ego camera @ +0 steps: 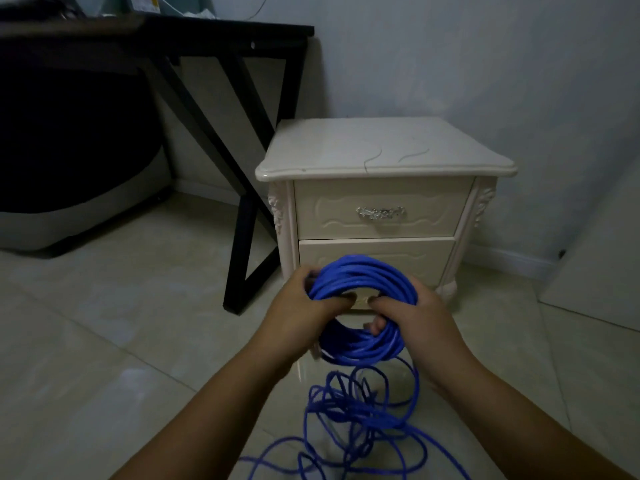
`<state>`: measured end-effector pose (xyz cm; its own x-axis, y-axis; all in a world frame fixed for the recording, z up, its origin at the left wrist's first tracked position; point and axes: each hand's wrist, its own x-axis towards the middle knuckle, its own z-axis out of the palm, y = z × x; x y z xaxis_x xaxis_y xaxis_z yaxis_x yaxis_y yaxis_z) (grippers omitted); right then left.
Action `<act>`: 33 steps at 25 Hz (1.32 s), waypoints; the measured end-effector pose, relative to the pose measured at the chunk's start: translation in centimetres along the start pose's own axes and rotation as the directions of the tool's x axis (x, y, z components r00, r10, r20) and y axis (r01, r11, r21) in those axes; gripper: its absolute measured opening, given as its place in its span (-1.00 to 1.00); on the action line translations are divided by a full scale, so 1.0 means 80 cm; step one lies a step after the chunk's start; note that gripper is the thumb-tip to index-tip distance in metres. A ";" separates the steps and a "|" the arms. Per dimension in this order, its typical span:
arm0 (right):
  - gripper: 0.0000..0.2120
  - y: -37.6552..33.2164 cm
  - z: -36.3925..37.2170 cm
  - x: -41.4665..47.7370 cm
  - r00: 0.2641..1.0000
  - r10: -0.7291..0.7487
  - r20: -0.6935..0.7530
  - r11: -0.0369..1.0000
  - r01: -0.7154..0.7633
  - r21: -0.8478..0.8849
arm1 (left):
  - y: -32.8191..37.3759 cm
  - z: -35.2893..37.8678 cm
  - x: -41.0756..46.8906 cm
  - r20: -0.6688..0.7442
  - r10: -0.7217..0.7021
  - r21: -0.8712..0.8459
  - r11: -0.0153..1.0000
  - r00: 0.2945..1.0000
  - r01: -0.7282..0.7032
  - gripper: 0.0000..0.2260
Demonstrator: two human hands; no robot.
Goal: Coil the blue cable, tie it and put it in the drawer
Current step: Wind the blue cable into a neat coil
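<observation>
Left hand (300,311) and right hand (417,323) gripping coiled blue cable (363,273), cream nightstand (381,147), tiled floor (104,323), black desk (221,29)

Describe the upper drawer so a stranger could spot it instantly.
Find the cream nightstand against the wall, right of the black desk. The upper drawer sits directly under its top. Unlike the lower drawer, partly hidden by the blue cable, it shows a silver handle.

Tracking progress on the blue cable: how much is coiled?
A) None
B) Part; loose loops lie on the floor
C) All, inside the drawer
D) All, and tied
B: the left hand and right hand grip a coil, while loose cable lies tangled on the floor.
</observation>
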<state>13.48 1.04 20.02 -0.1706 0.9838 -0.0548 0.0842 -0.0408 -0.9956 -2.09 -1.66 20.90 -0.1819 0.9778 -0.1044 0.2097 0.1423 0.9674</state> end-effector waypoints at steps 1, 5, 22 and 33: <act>-0.80 -0.001 0.002 -0.004 0.999 -0.041 0.036 0.989 0.045 -0.144 | -0.001 -0.004 -0.001 0.026 0.116 0.175 0.977 0.993 -0.118 -0.65; -0.75 0.005 0.021 -0.022 0.937 -0.227 0.267 0.698 0.348 -0.626 | -0.013 0.001 -0.005 0.289 0.363 0.586 0.664 0.886 -0.463 -0.61; -0.72 0.009 0.017 -0.017 0.993 0.094 -0.068 0.963 -0.073 0.260 | -0.006 0.030 -0.009 -0.027 -0.220 -0.710 0.691 0.975 0.136 -0.92; -0.62 -0.014 0.005 -0.015 0.953 -0.150 0.262 0.793 0.275 -0.544 | -0.003 -0.010 -0.008 0.281 0.234 0.410 0.848 0.931 -0.336 -0.66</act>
<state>13.17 -0.20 21.19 -0.4328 0.8982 0.0772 0.5541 0.3327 -0.7631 -2.80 -2.48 20.96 0.1494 0.9867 0.0639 0.6333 -0.1451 0.7602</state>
